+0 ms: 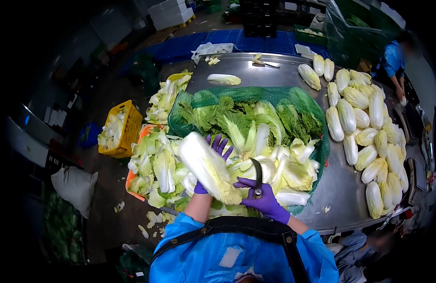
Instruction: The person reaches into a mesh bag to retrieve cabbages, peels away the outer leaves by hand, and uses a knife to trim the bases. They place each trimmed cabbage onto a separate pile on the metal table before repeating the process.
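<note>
A trimmed napa cabbage, white at its base and pale yellow at its tip, lies tilted across my left hand. The purple-gloved fingers show beyond its far side, spread behind it; the palm is hidden. My right hand, also gloved in purple, grips a knife with a dark curved blade pointing up and away from me. Its fingertips are close to the cabbage's tip. Below both hands, loose cabbage leaves and greener leafy heads fill a green mesh bag.
Many pale cabbages are piled on the right of the metal table. An orange crate and a yellow crate at left hold leaf scraps. Another knife lies at the far edge. A person in blue stands at right.
</note>
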Available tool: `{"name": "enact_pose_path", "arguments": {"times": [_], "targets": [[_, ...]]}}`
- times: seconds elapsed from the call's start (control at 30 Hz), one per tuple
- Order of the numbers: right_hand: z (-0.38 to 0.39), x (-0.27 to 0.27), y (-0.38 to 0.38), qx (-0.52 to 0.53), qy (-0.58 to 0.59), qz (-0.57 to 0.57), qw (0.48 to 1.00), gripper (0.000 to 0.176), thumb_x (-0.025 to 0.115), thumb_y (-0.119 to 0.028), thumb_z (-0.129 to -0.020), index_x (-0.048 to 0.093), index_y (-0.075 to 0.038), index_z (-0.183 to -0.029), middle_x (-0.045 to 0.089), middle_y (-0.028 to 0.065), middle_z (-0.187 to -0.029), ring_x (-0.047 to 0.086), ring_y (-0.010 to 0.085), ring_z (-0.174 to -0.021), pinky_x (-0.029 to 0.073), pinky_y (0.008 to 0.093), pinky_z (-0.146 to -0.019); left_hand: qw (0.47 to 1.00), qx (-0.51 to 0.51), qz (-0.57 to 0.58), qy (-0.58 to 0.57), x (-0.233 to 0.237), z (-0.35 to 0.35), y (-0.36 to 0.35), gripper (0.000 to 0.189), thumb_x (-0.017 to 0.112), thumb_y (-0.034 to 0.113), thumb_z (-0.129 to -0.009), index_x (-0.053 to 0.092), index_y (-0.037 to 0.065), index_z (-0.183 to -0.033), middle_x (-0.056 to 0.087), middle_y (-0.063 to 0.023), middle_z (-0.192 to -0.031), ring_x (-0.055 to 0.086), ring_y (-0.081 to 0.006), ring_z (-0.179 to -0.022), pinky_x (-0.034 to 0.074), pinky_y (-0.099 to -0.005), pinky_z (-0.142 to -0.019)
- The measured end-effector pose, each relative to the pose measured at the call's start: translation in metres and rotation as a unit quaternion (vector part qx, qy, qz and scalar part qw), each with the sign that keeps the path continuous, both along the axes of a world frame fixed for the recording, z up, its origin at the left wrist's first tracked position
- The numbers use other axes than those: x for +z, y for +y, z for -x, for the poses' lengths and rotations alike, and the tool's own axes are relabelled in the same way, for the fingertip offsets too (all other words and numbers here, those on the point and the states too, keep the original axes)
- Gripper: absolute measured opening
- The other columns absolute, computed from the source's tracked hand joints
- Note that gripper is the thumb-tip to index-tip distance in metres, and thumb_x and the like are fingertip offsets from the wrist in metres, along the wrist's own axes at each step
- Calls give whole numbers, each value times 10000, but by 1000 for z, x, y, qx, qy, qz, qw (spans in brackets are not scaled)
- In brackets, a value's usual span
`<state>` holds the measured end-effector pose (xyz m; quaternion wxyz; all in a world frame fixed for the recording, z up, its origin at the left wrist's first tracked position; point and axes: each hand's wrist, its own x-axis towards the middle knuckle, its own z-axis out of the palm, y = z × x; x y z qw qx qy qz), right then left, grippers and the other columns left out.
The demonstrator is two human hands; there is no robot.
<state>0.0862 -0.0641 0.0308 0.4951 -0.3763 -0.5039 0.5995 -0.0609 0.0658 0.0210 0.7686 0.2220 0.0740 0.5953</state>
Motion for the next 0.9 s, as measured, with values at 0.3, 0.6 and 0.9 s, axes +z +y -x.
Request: {"name": "enact_pose_path", "arguments": {"times": [0.3, 0.6, 0.9], "targets": [[14, -34, -2, -110, -140, -55, 982, 277, 661, -49, -763, 619, -14, -1035, 669, 73, -883, 613, 104, -775, 475, 227, -717, 985, -129, 109, 45, -66, 14, -7, 877, 362, 723, -756, 198, 156, -1404, 256, -193, -1403, 269, -390, -1275, 245, -504, -1040], [11, -12, -5, -112, -260, -155, 946, 518, 750, -57, -656, 572, -77, -1142, 497, 134, -1252, 566, 234, -1048, 462, 293, -865, 983, -125, 131, -36, -43, 9, -10, 792, 424, 641, -776, 294, 131, -1368, 345, -177, -1356, 340, -353, -1233, 262, -482, -1035], [19, -27, 1, -180, -230, -170, 941, 296, 713, -72, -714, 624, -51, -996, 558, 118, -1181, 601, 193, -980, 503, 278, -777, 980, -24, 189, 62, -31, 0, -21, 788, 514, 524, -763, 290, 48, -1350, 405, -178, -1306, 403, -340, -1181, 298, -437, -1019]]}}
